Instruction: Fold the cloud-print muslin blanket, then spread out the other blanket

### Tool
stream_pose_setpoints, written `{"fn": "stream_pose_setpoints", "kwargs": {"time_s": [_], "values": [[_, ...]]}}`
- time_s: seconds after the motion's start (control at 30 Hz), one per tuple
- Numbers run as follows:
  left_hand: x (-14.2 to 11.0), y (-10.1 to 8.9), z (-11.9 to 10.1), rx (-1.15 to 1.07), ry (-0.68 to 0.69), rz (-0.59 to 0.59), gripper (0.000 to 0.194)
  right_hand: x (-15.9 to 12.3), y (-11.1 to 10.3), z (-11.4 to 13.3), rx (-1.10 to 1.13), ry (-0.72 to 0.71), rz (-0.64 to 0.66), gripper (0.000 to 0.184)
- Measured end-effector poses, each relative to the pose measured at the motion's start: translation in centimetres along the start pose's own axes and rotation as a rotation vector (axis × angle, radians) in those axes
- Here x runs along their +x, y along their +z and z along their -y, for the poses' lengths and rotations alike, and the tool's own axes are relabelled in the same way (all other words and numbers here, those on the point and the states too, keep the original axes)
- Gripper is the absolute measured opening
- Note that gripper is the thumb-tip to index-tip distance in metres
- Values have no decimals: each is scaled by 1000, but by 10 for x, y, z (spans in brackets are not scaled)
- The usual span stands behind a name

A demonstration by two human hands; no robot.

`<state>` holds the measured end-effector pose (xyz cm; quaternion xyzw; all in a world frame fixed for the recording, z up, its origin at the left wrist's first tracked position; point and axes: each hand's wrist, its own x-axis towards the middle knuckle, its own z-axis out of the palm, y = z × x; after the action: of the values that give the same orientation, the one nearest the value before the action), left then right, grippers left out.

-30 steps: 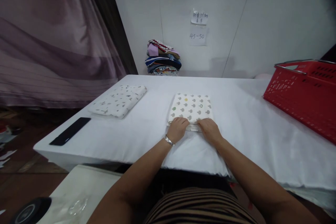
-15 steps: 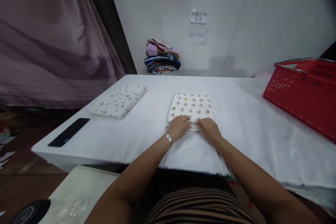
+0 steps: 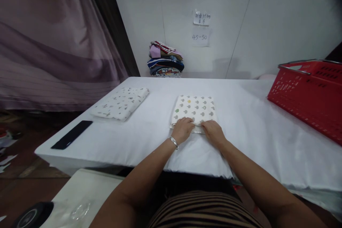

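A folded white cloth (image 3: 194, 108) with rows of grey tree-like prints lies flat on the white-covered table (image 3: 248, 131) in front of me. My left hand (image 3: 183, 129), a silver bracelet at its wrist, grips the near edge of this cloth at its left part. On the same edge, a little to the right, my right hand (image 3: 213, 131) pinches the cloth with thumb and fingers. Several folded layers show between the two hands. Another folded white cloth (image 3: 123, 103), with small scattered prints, rests farther left, apart from both hands.
A red plastic basket (image 3: 307, 92) stands at the right. A black phone-like slab (image 3: 72, 135) lies near the left table edge. Against the back wall is a stack of folded fabrics (image 3: 165, 60), below paper signs (image 3: 201, 37). A pinkish curtain (image 3: 53, 42) hangs at left.
My hands stay at almost the same place on the cloth's near edge. The whole view has shifted very slightly; nothing has been let go.
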<state>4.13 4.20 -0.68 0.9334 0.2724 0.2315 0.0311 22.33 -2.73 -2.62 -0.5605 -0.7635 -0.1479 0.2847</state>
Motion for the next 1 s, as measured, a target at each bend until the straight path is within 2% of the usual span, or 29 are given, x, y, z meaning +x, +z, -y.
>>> {"fn": "stream_pose_setpoints", "kwargs": {"time_s": [0.23, 0.47, 0.7, 1.0], "values": [[2, -4, -5, 134, 48, 54, 16, 0, 1, -1, 13, -6, 9, 17], [1, 2, -9, 44, -29, -32, 14, 1, -6, 3, 69, 0, 40, 17], [2, 5, -8, 67, -65, -41, 16, 2, -8, 8, 39, 2, 61, 24], [3, 7, -8, 69, -74, -60, 17, 4, -3, 9, -12, 58, 39, 19]]}}
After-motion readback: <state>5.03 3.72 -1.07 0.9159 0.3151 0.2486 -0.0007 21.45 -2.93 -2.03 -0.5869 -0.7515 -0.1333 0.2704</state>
